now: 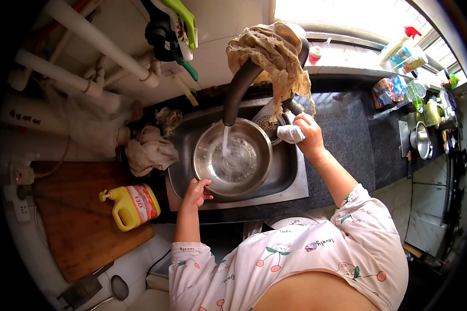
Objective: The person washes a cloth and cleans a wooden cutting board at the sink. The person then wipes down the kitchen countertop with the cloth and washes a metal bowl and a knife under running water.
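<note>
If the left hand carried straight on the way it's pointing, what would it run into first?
Most likely the metal basin: the left hand is already right at its rim, though exact contact is hard to judge from this view.

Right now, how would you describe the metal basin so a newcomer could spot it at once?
Find the steel sink set into the black counter. Beneath the dark faucet there is a wide, round metal basin, with the left hand at its near-left rim. Of everything around the sink, it alone catches the running water.
</note>
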The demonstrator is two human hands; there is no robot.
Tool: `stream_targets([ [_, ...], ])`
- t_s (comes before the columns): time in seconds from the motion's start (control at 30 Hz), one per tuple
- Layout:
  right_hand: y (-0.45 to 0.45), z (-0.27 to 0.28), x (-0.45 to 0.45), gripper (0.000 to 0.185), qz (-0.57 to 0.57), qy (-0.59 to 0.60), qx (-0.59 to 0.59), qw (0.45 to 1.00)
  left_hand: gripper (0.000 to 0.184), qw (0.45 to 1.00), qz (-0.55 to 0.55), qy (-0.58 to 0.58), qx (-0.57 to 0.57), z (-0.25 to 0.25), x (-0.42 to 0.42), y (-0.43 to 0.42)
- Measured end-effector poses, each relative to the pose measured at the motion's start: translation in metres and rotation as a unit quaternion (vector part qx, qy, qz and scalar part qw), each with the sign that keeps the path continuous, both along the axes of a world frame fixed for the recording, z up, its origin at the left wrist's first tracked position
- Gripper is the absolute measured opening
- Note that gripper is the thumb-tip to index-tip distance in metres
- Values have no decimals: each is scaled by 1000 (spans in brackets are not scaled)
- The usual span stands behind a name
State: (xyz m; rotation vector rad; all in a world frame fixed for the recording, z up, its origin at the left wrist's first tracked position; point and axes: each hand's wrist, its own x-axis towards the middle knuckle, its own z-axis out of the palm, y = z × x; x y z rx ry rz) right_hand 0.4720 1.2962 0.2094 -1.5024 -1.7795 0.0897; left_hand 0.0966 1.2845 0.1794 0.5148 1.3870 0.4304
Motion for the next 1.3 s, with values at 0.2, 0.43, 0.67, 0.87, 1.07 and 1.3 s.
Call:
stream_targets([
  [0.2,-10,1,-3,16,9,18,-22,1000,12,997,7,-5,-80,-40,2,10],
  [0.43,-10,0,-4,15,7,9,-18,1000,11,971,31,-70,-225,-95,-58,0],
  [0.67,-10,-4,-7,16,-5,-6,-14,1000,14,975,-87,203,-26,-21,-28,1],
  [0.87,-12,-3,-10,16,-10,-9,-26,1000,29,738,-254,563,273,1,-24,15],
  [1.07,-12,-3,-11,15,-13,-12,-17,1000,47,614,-280,675,297,31,13,10],
  [1.3,-15,-8,-12,23,-20,-24,-33,999,44,690,-118,575,424,-12,-19,7],
])
